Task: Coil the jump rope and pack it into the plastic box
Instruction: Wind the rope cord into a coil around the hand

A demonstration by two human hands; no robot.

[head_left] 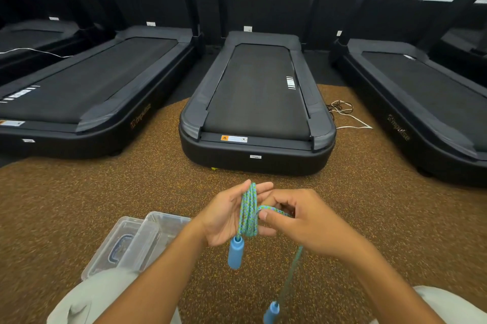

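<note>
The coiling step is under way and, by my judgement, close to done. The left hand (224, 218) stands palm-open, fingers spread apart and upright, serving as a former; several loops of the blue-green jump rope (248, 211) run lengthwise over it from the fingertips down to the heel of the palm. One blue handle (235, 252) hangs just below that hand. The right hand (308, 221) has its grip pinched shut on a strand of the rope, carrying it crosswise around the middle of the bundle. From under the right hand the free tail drops, blurred, to the second blue handle (271, 312) hanging near the lower edge of the view, between the person's knees.

The clear plastic box (168, 226) sits on the brown speckled floor (79, 192) to the left of the hands, partly hidden behind the left forearm, open at the top. Its lid (116, 247), with a blue latch, lies touching it on the near-left side.

The short tail suggests only a wrap or two remains. The next move calls for drawing the crosswise turn snug around the loops, tucking or securing the end so the bundle holds, slipping it off the left fingers without letting it spring open, then lowering it with both handles into the box.
</note>
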